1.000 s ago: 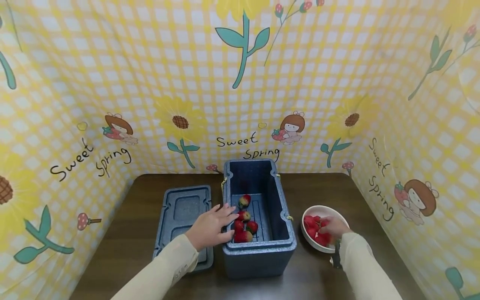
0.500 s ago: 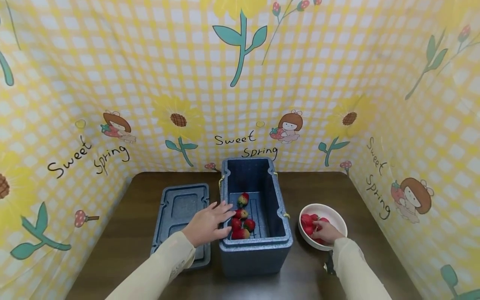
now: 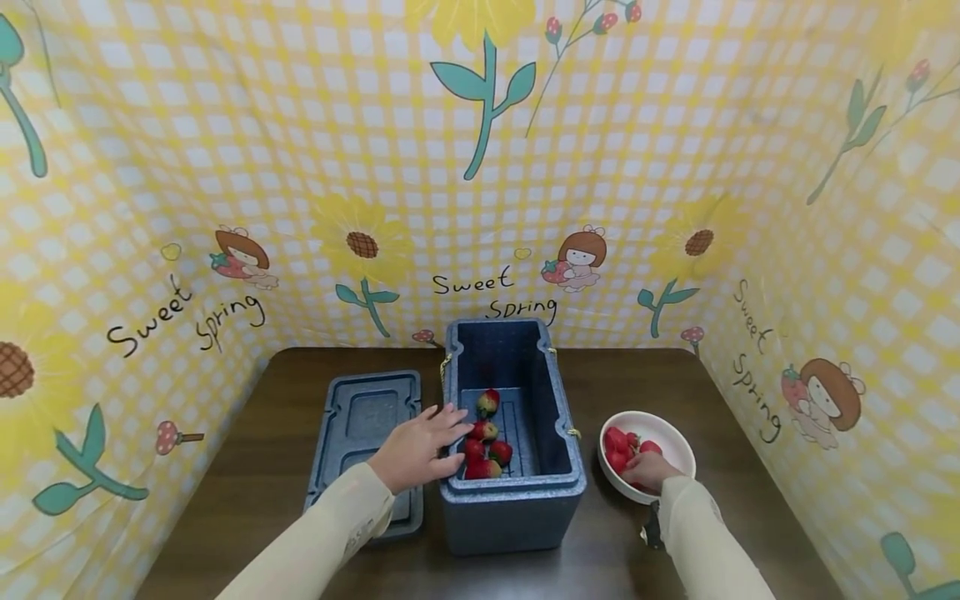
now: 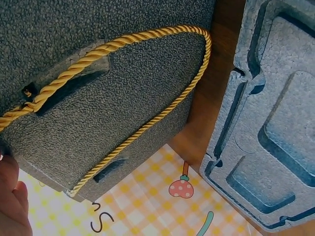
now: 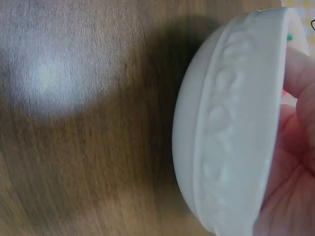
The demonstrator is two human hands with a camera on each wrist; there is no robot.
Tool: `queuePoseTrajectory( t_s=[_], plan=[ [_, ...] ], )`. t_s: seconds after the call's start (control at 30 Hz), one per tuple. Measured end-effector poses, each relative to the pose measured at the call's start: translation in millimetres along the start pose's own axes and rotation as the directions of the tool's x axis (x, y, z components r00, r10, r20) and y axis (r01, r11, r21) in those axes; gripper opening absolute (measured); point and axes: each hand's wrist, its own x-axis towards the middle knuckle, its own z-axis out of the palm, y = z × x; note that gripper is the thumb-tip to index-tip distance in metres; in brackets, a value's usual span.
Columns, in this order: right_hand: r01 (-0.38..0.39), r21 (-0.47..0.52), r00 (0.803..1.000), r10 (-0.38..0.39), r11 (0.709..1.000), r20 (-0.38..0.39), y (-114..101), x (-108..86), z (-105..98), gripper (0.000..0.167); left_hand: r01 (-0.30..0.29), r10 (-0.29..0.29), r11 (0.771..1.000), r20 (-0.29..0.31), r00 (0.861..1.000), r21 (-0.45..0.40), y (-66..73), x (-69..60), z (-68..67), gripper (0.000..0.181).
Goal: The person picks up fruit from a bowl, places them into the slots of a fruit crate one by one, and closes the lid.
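A dark blue-grey foam box [image 3: 513, 521] stands lidless on the table, with several strawberries [image 3: 483, 429] along the left side of its floor. My left hand [image 3: 420, 446] rests on the box's left rim, its fingers spread over the edge. In the left wrist view, only part of that left hand [image 4: 12, 196] shows beside the box wall. A white bowl [image 3: 678, 446] to the right holds several red strawberries [image 3: 617, 446]. My right hand [image 3: 652, 471] reaches into it, fingertips down among the fruit. The bowl wall [image 5: 231, 123] hides most of those fingers in the right wrist view.
The box's foam lid [image 3: 375, 408] lies flat on the table to the left. A yellow rope [image 4: 142, 128] loops along the box's outer side. The brown wooden table [image 3: 630, 375] ends at a yellow checked cloth [image 3: 480, 208] hanging behind and at both sides.
My right hand has shifted slightly toward the near left part of the bowl, its fingers lower among the strawberries. My left hand stays on the box's rim.
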Motion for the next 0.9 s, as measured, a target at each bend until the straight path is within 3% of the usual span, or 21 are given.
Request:
queuePoseTrajectory(
  t_s=[0.3, 0.57, 0.8, 0.9],
  plan=[
    [-0.017, 0.012, 0.999, 0.017, 1.000, -0.048, 0.9, -3.8, -6.8, 0.008, 0.001, -0.001, 1.000, 0.003, 1.000, -0.018, 0.4, 0.9, -0.2, 0.046],
    [-0.017, 0.150, 0.997, 0.029, 0.988, -0.074, -6.2, 0.9, -32.6, 0.020, -0.010, 0.010, 1.000, -0.010, 1.000, -0.010, -1.2, 0.1, 1.3, 0.046],
    [0.031, 0.157, 0.988, -0.007, 0.987, -0.152, -41.9, 0.5, -63.9, 0.046, -0.003, 0.003, 1.000, 0.001, 1.000, -0.011, -1.8, 0.2, 2.1, 0.047],
    [0.073, 0.130, 0.979, -0.046, 0.989, -0.196, -57.9, 5.8, -76.8, 0.046, -0.010, 0.010, 1.000, -0.005, 1.000, -0.010, -1.9, 0.6, 1.4, 0.046]
  ],
)
